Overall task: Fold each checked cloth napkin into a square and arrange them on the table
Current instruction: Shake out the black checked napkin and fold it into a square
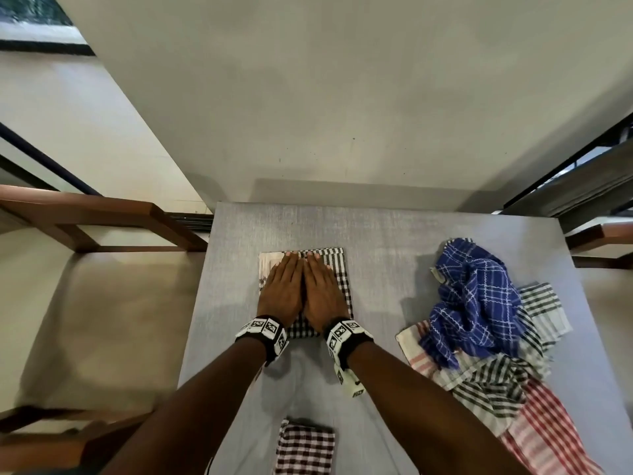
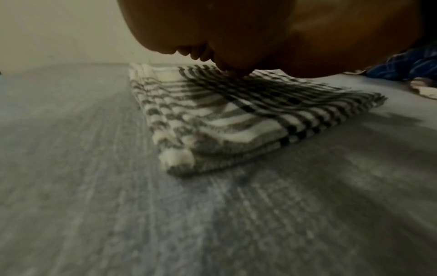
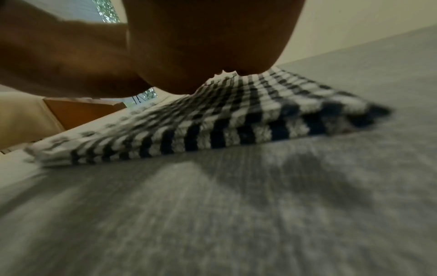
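Observation:
A folded black-and-white checked napkin [image 1: 330, 260] lies flat in the middle of the grey table [image 1: 394, 234]. Both hands lie side by side on top of it, palms down with straight fingers. My left hand [image 1: 284, 289] covers its left half, my right hand [image 1: 323, 291] its right half. In the left wrist view the napkin [image 2: 212, 119] shows several stacked layers under the palm [image 2: 212, 28]. The right wrist view shows the same napkin [image 3: 236, 115] beneath the right palm [image 3: 201, 46]. A folded dark red checked napkin [image 1: 305, 447] sits at the near edge.
A heap of unfolded napkins lies at the right: a blue checked one [image 1: 476, 299] on top of green-striped [image 1: 541, 303], black-checked [image 1: 489, 382] and red-striped [image 1: 548, 430] cloths. Wooden chair frames [image 1: 102, 221] stand left of the table, another [image 1: 599, 241] at the right.

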### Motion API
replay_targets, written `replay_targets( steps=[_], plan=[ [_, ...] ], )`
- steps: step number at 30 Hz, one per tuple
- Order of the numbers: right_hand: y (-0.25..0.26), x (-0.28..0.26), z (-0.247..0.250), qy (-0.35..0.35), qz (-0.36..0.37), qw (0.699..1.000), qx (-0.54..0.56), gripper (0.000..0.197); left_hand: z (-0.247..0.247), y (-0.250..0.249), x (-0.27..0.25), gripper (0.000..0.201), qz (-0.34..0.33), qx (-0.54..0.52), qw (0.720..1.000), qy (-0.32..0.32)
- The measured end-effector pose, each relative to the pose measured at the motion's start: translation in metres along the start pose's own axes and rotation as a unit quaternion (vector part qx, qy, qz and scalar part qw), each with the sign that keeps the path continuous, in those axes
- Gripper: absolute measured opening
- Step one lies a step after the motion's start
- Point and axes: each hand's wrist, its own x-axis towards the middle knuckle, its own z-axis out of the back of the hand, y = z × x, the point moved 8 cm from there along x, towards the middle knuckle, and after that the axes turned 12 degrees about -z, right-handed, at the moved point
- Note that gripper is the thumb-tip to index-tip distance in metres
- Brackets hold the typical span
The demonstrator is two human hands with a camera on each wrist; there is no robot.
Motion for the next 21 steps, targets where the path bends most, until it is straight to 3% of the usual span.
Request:
replay_targets(
  steps=[3,9,14,21],
  plan=[
    [-0.005,0.014,-0.021,0.025,-0.003,0.999,-0.024,0.064,-0.015,0.012,0.008,0.056,0.019,-0.02,1.0,0.014],
    [-0.01,0.012,-0.008,-0.03,-0.01,0.998,-0.056,0.063,-0.019,0.026,-0.003,0.062,0.042,-0.007,0.998,-0.035],
    [-0.031,0.009,0.001,-0.035,-0.059,0.996,-0.056,0.075,-0.021,0.027,-0.005,0.065,0.04,-0.016,0.999,-0.023],
    [-0.068,0.004,0.014,-0.038,-0.121,0.989,-0.08,0.076,-0.018,0.028,-0.01,0.072,0.101,0.004,0.995,-0.017]
  ],
)
